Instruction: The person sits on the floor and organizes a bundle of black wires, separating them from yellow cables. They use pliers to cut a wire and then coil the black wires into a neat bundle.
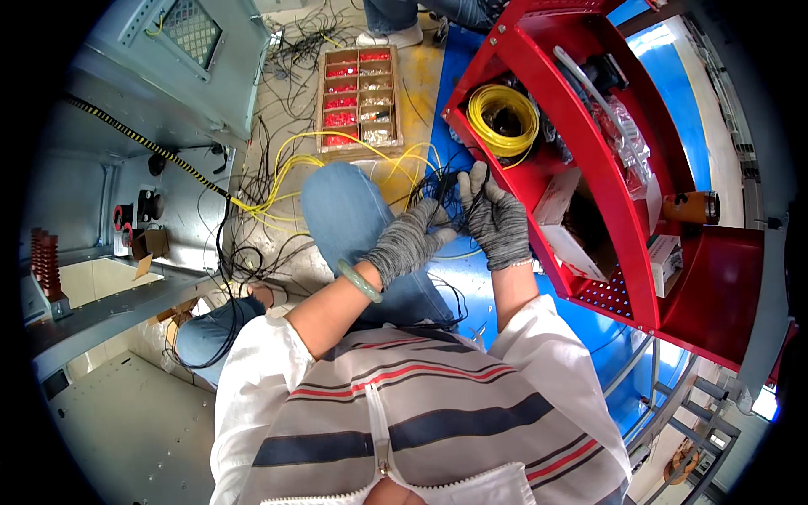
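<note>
Both my hands wear grey knitted gloves and meet just beyond my raised knee. My left hand (412, 242) is closed at the fingertips on a bundle of thin black wires (440, 187). Beside it, my right hand (498, 223) has its fingers bent around strands of the same wires, with one strand crossing near the fingertips. Tangled loops of the black wire hang between the hands and partly hide the left fingertips. Yellow wires (370, 150) run up to this bundle from the left.
A wooden compartment box (359, 148) with red and metallic small parts lies ahead on the floor. At right, a red metal rack (581, 126) holds a yellow wire coil (502, 120). A grey cabinet (181, 126) stands left, with a black-and-yellow sleeved cable (143, 143). Another person's legs (391, 15) are ahead.
</note>
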`<state>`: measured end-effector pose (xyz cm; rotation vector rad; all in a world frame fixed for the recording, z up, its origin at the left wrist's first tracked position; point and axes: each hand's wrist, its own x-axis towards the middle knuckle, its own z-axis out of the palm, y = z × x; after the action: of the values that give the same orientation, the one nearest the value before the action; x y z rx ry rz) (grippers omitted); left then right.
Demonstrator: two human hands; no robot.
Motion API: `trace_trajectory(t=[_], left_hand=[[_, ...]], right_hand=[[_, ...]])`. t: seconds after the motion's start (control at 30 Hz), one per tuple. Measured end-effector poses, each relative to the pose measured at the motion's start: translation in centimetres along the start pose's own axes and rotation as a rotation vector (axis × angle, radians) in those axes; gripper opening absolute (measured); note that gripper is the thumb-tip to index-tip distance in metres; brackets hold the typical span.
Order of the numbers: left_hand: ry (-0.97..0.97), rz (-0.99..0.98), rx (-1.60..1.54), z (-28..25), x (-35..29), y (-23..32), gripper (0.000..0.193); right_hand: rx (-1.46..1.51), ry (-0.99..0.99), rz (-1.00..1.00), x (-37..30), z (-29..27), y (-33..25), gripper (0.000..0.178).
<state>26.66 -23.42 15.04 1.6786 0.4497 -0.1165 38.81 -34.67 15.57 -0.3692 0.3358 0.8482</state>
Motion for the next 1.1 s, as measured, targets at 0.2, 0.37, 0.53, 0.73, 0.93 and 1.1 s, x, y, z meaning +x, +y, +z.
trace_trajectory(t=[0.2, 0.37, 0.53, 0.73, 0.93, 1.1], left_hand=[[-0.16, 0.079, -0.105, 0.1, 0.4, -1.2, 0.029], [-0.053, 0.052, -0.169, -0.1, -0.2, -1.0, 0.029], [-0.01, 0.116, -0.266, -0.5, -0.3, -1.7, 0.022], [-0.046, 0.031, -0.223, -0.7, -0.4, -0.5, 0.017], [0.001, 0.004, -0.267, -0.6, -0.3, -0.9, 0.018], [-0.013, -0.02, -0.226, -0.9, -0.6, 0.0, 0.018]], right_hand=[[-0.146, -0.104, 0.028, 0.4, 0.4, 0.4, 0.034], [-0.653, -0.051, 0.065, 0.7, -1.1, -1.4, 0.027], [-1.201, 0.073, 0.112, 0.0, -0.3, -3.3, 0.025], [-0.416, 0.029, 0.331, 0.5, -0.1, -3.4, 0.025], [-0.25, 0.068, 0.25, 0.2, -0.4, -1.9, 0.02], [-0.437, 0.035, 0.225, 0.9, -2.3, -2.3, 0.019]])
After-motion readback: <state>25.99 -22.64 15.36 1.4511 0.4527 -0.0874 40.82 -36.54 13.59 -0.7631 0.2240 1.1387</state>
